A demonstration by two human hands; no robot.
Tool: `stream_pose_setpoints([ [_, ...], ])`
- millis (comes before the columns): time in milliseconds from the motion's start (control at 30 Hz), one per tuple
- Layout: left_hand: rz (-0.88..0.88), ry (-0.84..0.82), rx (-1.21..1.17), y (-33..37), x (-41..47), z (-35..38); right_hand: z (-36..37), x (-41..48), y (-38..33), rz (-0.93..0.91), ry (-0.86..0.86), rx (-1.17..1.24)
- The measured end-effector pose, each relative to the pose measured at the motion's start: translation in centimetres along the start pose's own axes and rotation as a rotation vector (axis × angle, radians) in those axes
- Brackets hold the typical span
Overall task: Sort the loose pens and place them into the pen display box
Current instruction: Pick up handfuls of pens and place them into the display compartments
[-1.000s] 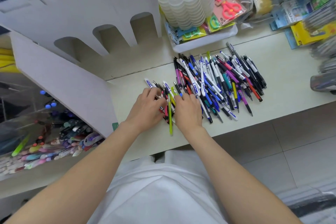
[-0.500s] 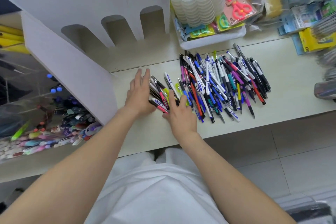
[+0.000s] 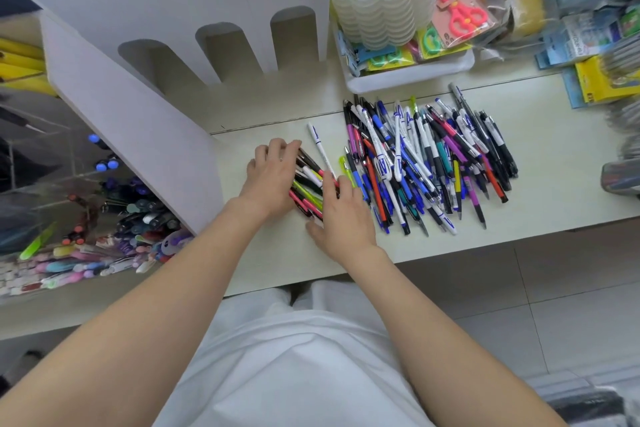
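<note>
Worktop edge [image 3: 287, 263]: both your forearms reach over it, so the work sits close in front of you.
Right grip [image 3: 343, 222]: fingers fairly straight and held together, thumb spread out low. They press against the right side of the gathered bundle and enclose nothing. It looks to be acting as a stop, so the pens square up rather than roll.
Left grip [image 3: 272, 180]: fingers curled over the far ends of the same bundle, palm against its left side. This is the hand that actually has hold.
Gathered bundle [image 3: 308, 189]: pink, green, black and white pens lie roughly parallel, squeezed between your two hands on the worktop. You seem to be aligning one batch before lifting it.
Single white pen [image 3: 320, 149]: lies alone just right of the bundle, touching neither hand.
Loose pile [image 3: 427, 163]: most pens remain here, overlapping, well right of your hands, so most of the sorting is not yet done.
Clear holder [image 3: 52, 156]: at your left, with assorted pens in its compartments.
Display box [image 3: 207, 0]: white card with arched slots, standing beyond your left hand. I take it to be the target, and no pen shows inside it.
White tray [image 3: 408, 76]: behind the pile, holding scissor packs.
</note>
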State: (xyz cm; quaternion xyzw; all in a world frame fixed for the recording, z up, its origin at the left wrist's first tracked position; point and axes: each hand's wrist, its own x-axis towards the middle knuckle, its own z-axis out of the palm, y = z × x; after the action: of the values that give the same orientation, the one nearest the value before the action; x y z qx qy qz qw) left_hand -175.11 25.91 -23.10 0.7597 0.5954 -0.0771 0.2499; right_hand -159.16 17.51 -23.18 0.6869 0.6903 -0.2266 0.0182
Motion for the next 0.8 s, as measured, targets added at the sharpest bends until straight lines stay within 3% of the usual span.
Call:
stream_pose_setpoints([
  [133,0.019,-0.055,0.014,0.4,-0.2,-0.1,-0.2,-0.1,-0.8,0.066,0.003,-0.179],
  [333,0.112,-0.148,0.297,0.5,2.2,-2.4,1.7,2.2,-1.7,0.113,0.136,-0.207],
  [633,0.136,-0.021,0.016,0.3,0.2,-0.7,1.7,4.0,-3.9,0.093,0.025,-0.185],
  [800,-0.151,0.228,-0.184,-0.6,-2.2,0.3,1.0,3.5,-4.3,0.043,-0.049,-0.238],
])
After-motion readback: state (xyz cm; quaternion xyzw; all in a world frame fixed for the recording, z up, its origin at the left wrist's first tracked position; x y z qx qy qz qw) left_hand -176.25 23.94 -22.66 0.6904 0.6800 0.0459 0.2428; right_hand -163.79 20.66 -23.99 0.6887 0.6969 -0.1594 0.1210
